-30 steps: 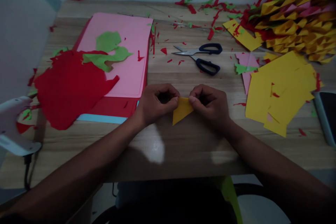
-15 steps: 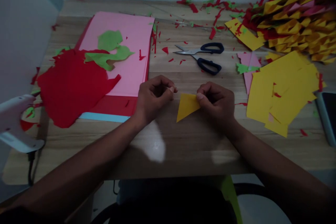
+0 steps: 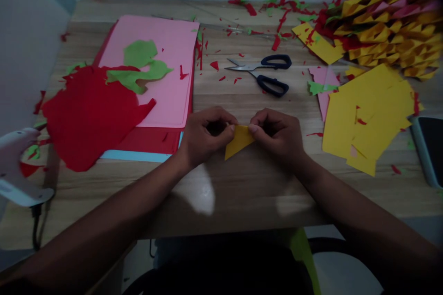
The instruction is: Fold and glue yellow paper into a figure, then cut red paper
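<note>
A small folded piece of yellow paper (image 3: 238, 141) hangs between my two hands above the front part of the table, its point slanting down to the left. My left hand (image 3: 209, 134) pinches its upper left corner between thumb and finger. At the upper right corner, my right hand (image 3: 278, 134) holds it in the same kind of pinch. Beyond the hands lie scissors (image 3: 258, 73) with dark blue handles, blades spread and pointing left. Yellow paper pieces (image 3: 368, 117) lie in an overlapping pile to the right of my right hand.
Pink sheets (image 3: 166, 97) lie at left, partly under crumpled red paper (image 3: 93, 115) and green scraps (image 3: 138, 71). A glue gun (image 3: 20, 166) stands at the left edge. Folded yellow pieces (image 3: 398, 27) are massed at the back right. A phone (image 3: 429, 150) lies at the right edge.
My left hand has closed on the left corner of the yellow paper, which only my right hand held before. Both hands are closer together, and the view has shifted slightly.
</note>
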Motion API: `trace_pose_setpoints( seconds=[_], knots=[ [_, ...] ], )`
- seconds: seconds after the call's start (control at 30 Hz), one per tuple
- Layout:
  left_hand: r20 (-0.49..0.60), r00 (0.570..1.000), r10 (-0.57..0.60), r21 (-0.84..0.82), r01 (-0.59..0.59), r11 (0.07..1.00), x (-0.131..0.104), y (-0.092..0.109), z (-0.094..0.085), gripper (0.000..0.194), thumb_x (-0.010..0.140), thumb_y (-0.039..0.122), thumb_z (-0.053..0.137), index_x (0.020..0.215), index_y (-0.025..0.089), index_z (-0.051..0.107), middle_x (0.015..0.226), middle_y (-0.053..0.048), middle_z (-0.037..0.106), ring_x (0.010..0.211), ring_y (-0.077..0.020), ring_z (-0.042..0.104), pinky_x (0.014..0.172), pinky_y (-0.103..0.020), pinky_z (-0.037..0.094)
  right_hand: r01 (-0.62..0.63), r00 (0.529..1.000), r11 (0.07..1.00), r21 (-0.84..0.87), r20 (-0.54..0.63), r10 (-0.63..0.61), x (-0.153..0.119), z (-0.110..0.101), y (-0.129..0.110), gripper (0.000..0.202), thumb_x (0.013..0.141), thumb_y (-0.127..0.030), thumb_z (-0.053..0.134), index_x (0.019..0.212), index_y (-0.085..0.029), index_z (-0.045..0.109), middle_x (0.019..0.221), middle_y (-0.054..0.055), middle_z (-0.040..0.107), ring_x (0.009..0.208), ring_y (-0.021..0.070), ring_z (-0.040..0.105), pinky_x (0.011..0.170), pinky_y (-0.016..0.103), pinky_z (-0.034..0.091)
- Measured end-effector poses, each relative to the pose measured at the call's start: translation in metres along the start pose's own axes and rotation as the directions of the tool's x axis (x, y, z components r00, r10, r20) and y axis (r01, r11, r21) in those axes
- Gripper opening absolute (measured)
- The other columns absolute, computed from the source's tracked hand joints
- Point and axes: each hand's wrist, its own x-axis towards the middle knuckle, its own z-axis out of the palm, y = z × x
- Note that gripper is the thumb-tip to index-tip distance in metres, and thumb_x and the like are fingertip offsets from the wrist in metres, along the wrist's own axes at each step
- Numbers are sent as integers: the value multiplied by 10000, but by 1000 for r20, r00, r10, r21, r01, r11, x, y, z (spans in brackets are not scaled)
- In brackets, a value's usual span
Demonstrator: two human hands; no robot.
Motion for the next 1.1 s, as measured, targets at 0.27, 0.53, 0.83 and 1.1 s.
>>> trace_pose_setpoints(
  seconds=[0.27, 0.53, 0.83, 1.1],
  knots=[
    [-123, 989, -84, -140, 66, 988, 2, -6, 3, 131, 825, 303, 631, 809, 174, 646, 780, -9, 673, 627, -110, 581, 588, -230, 478, 23, 994, 1000, 9, -112, -22, 2, -4, 2, 130, 811, -255, 663, 710, -197, 608, 630, -30, 572, 558, 100, 479, 518, 237, 367],
    [33, 994, 103, 7, -103, 995, -1, -8, 6, 106, 819, 242, 690, 760, 166, 643, 805, -37, 664, 781, -154, 618, 713, -279, 479, 60, 998, 998, -27, 10, -60, 4, 6, 2, 103, 832, -240, 639, 747, -196, 602, 658, -33, 549, 592, 103, 483, 553, 244, 368],
    [-5, 999, 33, 65, -32, 997, 0, -7, 4, 186, 835, 298, 704, 724, 166, 634, 719, -7, 610, 679, -129, 566, 632, -263, 433, 19, 1000, 999, -46, 14, -18, 7, 8, 0, 88, 805, -225, 619, 728, -189, 599, 664, -21, 572, 611, 113, 506, 588, 253, 385],
    [-35, 999, 25, 61, -23, 998, 1, -9, 3, 199, 834, 303, 715, 712, 170, 632, 697, 9, 584, 654, -117, 547, 605, -252, 413, 5, 998, 998, -66, 56, -1, 8, 8, -1, 99, 826, -248, 621, 748, -187, 618, 684, -13, 588, 608, 110, 510, 569, 241, 385]
  ],
)
